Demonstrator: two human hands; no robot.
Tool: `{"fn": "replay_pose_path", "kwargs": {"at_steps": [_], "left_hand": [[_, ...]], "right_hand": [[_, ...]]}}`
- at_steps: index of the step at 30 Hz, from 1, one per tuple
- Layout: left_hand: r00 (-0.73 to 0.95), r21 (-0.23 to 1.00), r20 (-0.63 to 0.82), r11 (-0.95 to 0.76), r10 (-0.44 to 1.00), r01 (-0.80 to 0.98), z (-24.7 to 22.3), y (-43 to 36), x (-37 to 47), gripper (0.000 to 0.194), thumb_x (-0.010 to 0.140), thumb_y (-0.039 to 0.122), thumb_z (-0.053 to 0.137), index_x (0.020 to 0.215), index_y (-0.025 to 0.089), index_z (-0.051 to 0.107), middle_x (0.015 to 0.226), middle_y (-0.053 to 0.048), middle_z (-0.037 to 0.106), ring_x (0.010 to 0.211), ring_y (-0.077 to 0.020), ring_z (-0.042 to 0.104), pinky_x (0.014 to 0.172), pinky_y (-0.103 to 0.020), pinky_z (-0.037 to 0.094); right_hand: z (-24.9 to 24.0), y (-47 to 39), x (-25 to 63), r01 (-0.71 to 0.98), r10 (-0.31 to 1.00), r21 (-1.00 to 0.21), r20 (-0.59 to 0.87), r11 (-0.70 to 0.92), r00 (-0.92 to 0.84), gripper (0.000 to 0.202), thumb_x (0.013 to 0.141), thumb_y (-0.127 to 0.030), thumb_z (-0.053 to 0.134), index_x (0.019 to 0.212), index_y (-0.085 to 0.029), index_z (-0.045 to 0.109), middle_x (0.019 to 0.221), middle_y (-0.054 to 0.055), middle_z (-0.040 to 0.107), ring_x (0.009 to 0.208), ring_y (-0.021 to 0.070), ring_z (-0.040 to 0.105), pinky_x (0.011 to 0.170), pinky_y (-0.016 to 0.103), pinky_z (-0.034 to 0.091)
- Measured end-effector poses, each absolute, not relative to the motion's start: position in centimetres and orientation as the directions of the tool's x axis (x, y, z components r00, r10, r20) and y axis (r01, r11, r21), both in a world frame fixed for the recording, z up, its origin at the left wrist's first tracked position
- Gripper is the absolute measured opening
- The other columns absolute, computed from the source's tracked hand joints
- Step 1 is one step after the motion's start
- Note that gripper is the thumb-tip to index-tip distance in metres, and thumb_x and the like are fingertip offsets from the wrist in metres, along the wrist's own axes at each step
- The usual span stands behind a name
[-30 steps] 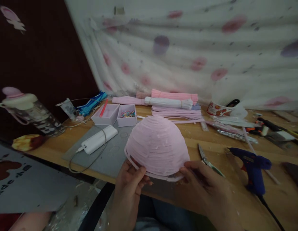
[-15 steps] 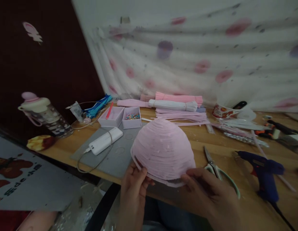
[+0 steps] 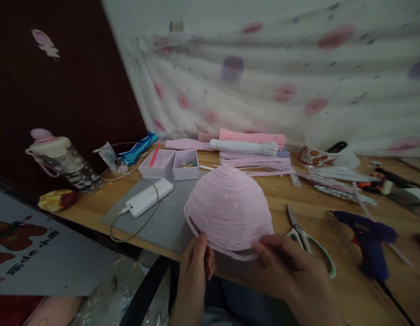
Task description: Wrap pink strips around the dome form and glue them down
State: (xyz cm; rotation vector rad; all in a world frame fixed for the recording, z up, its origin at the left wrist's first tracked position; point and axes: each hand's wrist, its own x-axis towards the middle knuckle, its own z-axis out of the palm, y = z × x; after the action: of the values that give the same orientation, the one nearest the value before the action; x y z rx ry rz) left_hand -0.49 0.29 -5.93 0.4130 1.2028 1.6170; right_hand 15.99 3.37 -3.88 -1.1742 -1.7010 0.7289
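A pale pink dome [image 3: 230,208], built from rows of fuzzy pipe cleaners, is held up over the front edge of the table. My left hand [image 3: 196,258] pinches its lower left rim, thumb on top, where a strip of the rim stands slightly apart from the dome. On the lower right rim, the thumb and fingers of my right hand [image 3: 284,262] are closed. The dome's inside is hidden. Just right of it lie scissors [image 3: 301,231] with pale green handles, and beyond them a blue glue gun [image 3: 369,240] with a small red light.
Behind the dome lie bundles of pink and white pipe cleaners [image 3: 244,148]. Leftward are a box of colourful beads [image 3: 186,164], another box [image 3: 157,164] with a red pen, a white power bank [image 3: 149,197] with its cable, a bottle [image 3: 65,158] and a bitten apple [image 3: 57,200].
The dome has shifted very slightly left, and the fingers of my left hand have moved a little along the rim. Both hands keep their hold.
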Motion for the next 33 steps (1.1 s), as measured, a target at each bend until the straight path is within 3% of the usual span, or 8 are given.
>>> {"fn": "replay_pose_path", "kwargs": {"at_steps": [11, 26, 33], "left_hand": [[-0.465, 0.781, -0.391, 0.019, 0.794, -0.624, -4.9, 0.8, -0.2, 0.055, 0.053, 0.053, 0.084, 0.047, 0.022, 0.039, 0.042, 0.010, 0.034, 0.040, -0.0047, 0.027, 0.041, -0.020, 0.026], [-0.387, 0.707, -0.452, 0.059, 0.804, -0.704, -4.0, 0.7, -0.8, 0.055, 0.054, 0.046, 0.085, 0.045, 0.022, 0.037, 0.042, 0.010, 0.031, 0.041, -0.0050, 0.026, 0.041, -0.020, 0.028], [-0.339, 0.723, -0.337, 0.010, 0.878, -0.691, -4.0, 0.4, -1.2, 0.053, 0.058, 0.055, 0.086, 0.050, 0.020, 0.047, 0.047, 0.007, 0.042, 0.046, -0.0086, 0.037, 0.047, -0.022, 0.037]], "right_hand": [[-3.7, 2.7, 15.3, 0.294, 0.966, -0.921, 0.232, 0.255, -0.112, 0.020, 0.087, -0.040, 0.069, 0.076, -0.024, 0.069, 0.063, -0.002, 0.064, 0.059, 0.0147, 0.059, 0.058, 0.024, 0.045], [-4.3, 3.3, 15.1, 0.243, 0.949, -0.920, 0.282, 0.308, -0.138, 0.013, 0.087, -0.033, 0.071, 0.078, -0.023, 0.070, 0.060, -0.003, 0.066, 0.052, 0.0111, 0.063, 0.049, 0.017, 0.047], [-3.8, 3.3, 14.8, 0.224, 0.948, -0.922, 0.296, 0.315, -0.113, 0.014, 0.086, -0.034, 0.072, 0.076, -0.023, 0.070, 0.058, -0.003, 0.066, 0.049, 0.0111, 0.063, 0.047, 0.017, 0.047]]}}
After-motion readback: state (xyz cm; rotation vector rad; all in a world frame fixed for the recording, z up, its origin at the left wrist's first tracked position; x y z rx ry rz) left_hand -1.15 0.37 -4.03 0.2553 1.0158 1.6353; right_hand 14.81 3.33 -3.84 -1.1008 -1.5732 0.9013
